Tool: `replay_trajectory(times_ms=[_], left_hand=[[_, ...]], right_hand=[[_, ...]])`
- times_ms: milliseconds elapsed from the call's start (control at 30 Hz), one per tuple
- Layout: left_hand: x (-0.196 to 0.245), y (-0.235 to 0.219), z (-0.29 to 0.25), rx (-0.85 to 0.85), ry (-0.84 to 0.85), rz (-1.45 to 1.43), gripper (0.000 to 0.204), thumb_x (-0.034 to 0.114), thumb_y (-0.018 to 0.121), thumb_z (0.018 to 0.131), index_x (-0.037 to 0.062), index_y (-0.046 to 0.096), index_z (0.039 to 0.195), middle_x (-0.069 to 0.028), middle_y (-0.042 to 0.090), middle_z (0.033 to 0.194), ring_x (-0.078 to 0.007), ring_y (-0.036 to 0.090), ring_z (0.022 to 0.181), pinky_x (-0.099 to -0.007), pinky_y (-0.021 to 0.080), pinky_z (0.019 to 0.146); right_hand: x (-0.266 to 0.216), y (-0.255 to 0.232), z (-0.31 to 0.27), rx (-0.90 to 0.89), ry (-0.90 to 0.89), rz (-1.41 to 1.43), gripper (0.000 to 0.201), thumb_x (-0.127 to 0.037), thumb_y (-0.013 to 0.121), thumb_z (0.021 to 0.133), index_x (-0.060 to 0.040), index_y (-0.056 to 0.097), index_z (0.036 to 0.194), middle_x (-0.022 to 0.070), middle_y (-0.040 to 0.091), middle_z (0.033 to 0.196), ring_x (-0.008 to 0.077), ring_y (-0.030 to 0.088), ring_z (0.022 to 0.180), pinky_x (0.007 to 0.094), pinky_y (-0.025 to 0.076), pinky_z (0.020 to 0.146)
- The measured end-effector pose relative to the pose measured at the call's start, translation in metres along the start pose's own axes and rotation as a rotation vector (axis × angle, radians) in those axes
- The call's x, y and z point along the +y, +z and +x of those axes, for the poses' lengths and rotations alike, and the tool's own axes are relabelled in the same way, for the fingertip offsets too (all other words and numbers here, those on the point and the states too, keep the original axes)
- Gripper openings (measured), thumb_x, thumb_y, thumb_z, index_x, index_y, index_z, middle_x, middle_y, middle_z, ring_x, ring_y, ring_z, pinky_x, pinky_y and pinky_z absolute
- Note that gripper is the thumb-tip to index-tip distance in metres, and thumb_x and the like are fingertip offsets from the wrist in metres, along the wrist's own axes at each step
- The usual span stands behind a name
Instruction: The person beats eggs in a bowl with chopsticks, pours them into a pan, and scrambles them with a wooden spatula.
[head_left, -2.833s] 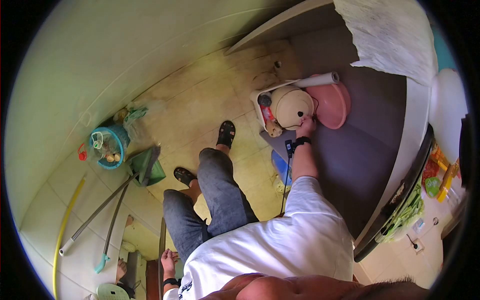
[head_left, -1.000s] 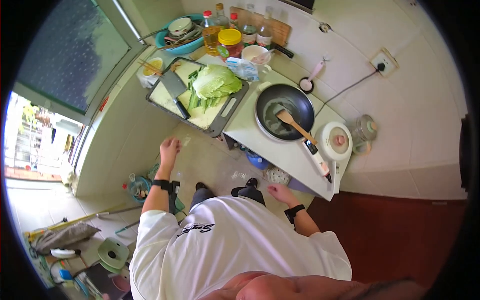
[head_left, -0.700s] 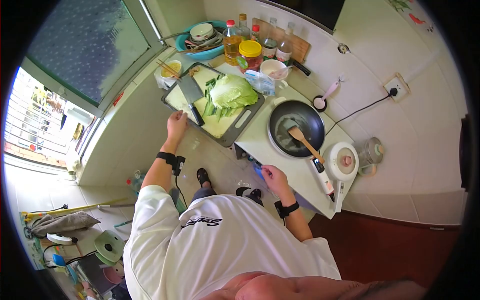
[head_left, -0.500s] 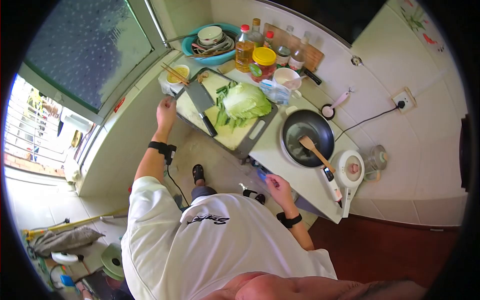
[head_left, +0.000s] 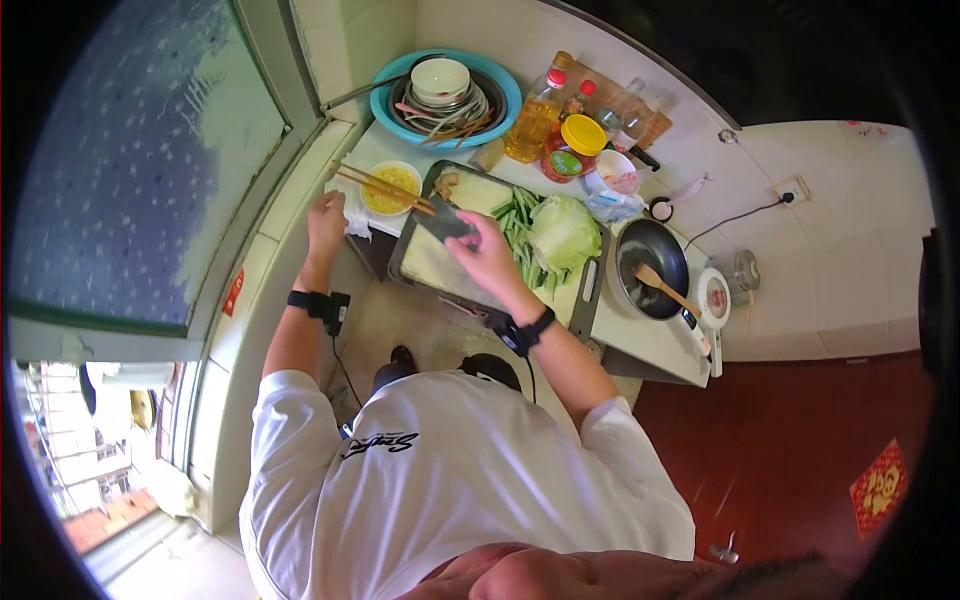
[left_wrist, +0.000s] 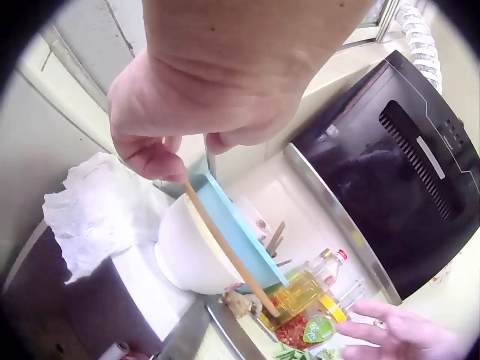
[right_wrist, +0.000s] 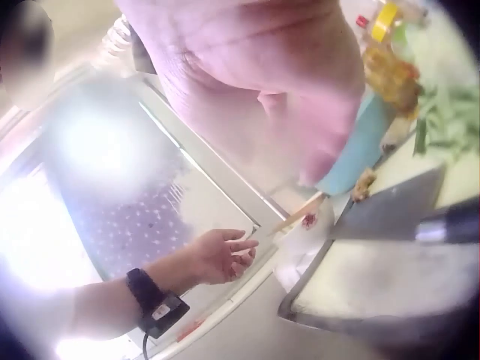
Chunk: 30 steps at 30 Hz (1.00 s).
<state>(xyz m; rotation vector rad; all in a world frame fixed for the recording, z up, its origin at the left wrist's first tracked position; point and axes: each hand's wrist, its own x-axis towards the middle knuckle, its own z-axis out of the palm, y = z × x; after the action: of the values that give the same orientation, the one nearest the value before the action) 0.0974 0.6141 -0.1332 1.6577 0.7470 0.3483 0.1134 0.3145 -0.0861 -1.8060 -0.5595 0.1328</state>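
Observation:
My left hand (head_left: 325, 228) is beside the white bowl of yellow liquid (head_left: 391, 187), its fingers loosely curled and holding nothing. A pair of chopsticks (head_left: 385, 187) lies across that bowl; in the left wrist view one chopstick (left_wrist: 229, 251) overlaps the fingertips. Over the cutting board (head_left: 425, 262), my right hand (head_left: 490, 262) reaches out with fingers extended and nothing gripped. Below it lies a cleaver, its blade (right_wrist: 394, 202) and black handle (right_wrist: 454, 225) showing in the right wrist view. Green strips (head_left: 515, 222), a cabbage (head_left: 565, 235) and a ginger piece (head_left: 447, 184) rest on the board.
Behind the board stand a blue basin (head_left: 385, 105) with stacked dishes, an oil bottle (head_left: 535, 125) and a yellow-lidded jar (head_left: 580, 148). A frying pan (head_left: 670, 245) with a wooden spatula (head_left: 665, 287) is at right. The window frame (head_left: 300, 80) borders the left side.
The view has swung from the low floor area up to the counter. My right hand has moved from near the body to above the cutting board; my left hand has come up beside the bowl.

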Motion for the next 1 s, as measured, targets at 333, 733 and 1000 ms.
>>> replay_trajectory(times_ms=[333,733,1000], left_hand=[[0.002,0.009,-0.006,-0.153,-0.137,-0.139,0.04,0.03,0.06,0.09,0.0012,0.06,0.118,-0.0077,0.06,0.088,-0.0105,0.051,0.061,-0.025,0.038,0.048],[0.037,0.012,-0.038,-0.34,-0.187,-0.375,0.028,0.027,0.054,0.096,0.0006,0.062,0.101,0.0015,0.05,0.069,-0.0062,0.042,0.053,-0.0229,0.031,0.044],[0.052,0.033,-0.062,-0.534,-0.18,-0.49,0.024,0.026,0.051,0.099,0.0034,0.06,0.097,0.0002,0.051,0.069,-0.0059,0.042,0.051,-0.021,0.031,0.044]], right_hand=[[0.029,0.071,0.065,0.152,0.521,0.333,0.036,-0.027,0.064,0.092,-0.0022,0.056,0.116,0.0052,0.061,0.079,0.0108,0.059,0.057,0.0244,0.049,0.047],[0.017,0.072,0.035,0.312,0.272,0.527,0.019,-0.02,0.061,0.094,-0.0022,0.062,0.099,0.0011,0.058,0.074,0.0087,0.055,0.059,0.0226,0.046,0.054],[0.008,0.076,0.042,0.172,0.493,1.144,0.018,-0.026,0.061,0.094,-0.008,0.062,0.095,-0.0029,0.054,0.072,0.0089,0.051,0.061,0.0227,0.043,0.056]])
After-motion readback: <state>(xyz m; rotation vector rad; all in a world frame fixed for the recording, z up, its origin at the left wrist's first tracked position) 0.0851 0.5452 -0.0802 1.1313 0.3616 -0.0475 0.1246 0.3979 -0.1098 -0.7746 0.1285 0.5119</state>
